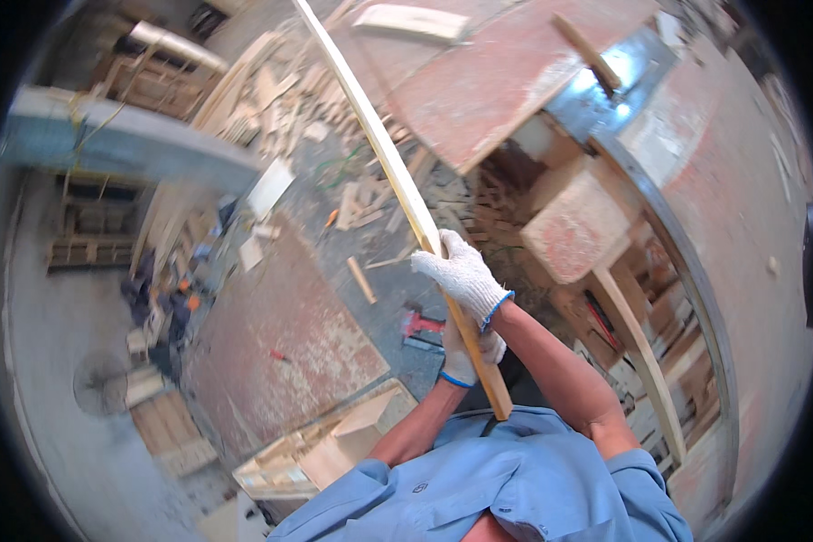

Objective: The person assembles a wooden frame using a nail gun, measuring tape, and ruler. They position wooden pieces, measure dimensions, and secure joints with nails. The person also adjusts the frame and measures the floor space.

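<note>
A long, narrow wooden strip [377, 140] slants from near my waist up past the far edge of the head view. My right hand [465, 274], in a white knitted glove with a blue cuff, is wrapped around it at mid-length. Closer to my body, my left hand [462, 354], gloved the same way, is closed on the strip's lower part. The strip hides some of its fingers. Just left of that hand lies a red and dark tool [422, 323] that looks like a nail gun.
Wood offcuts [285, 104] litter the floor ahead. At left stands a reddish worn board [285, 348], with an open wooden box [330, 452] near me. To the right are a reddish tabletop [497, 81], a block-like wooden piece [575, 230] and a curved metal edge [686, 257].
</note>
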Available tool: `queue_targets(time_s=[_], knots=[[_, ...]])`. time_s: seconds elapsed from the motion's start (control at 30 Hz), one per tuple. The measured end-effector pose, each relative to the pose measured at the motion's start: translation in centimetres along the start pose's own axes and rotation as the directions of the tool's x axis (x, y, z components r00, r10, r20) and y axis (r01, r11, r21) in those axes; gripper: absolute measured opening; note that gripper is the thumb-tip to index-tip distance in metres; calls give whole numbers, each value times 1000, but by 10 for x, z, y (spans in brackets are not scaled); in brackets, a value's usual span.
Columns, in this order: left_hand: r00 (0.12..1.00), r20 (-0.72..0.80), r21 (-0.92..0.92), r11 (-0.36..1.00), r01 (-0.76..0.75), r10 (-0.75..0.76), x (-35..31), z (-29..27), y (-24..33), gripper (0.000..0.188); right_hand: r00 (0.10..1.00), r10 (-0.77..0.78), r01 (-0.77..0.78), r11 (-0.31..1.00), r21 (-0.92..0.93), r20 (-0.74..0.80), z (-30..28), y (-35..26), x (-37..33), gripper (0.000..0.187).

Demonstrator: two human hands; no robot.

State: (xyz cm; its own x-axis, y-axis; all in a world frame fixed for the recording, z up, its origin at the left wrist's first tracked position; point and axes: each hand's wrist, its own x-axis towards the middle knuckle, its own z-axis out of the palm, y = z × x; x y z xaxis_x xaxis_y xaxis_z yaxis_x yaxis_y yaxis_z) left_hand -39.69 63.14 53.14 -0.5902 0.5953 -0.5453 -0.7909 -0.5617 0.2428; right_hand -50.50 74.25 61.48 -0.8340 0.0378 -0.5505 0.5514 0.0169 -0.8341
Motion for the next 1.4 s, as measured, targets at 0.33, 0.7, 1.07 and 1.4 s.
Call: queue_targets(time_s=[0.33,0.7,1.07,1.4], knots=[[946,151,952,300,-61,-288,83,84,4,25,668,-213,-19,953,-303,-713,-177,71,-117,51],[363,858,273,-275,-922,-363,186,251,-41,32,525,-298,-429,716,-550,-797,-296,180,-287,32],[392,611,-122,-571,-811,-688,295,331,-180,37,434,-557,-462,537,-706,-708,-441,250,-334,39],[743,261,308,-676,-669,-616,283,326,-228,33,384,-577,-354,629,-692,-720,-492,324,-324,32]])
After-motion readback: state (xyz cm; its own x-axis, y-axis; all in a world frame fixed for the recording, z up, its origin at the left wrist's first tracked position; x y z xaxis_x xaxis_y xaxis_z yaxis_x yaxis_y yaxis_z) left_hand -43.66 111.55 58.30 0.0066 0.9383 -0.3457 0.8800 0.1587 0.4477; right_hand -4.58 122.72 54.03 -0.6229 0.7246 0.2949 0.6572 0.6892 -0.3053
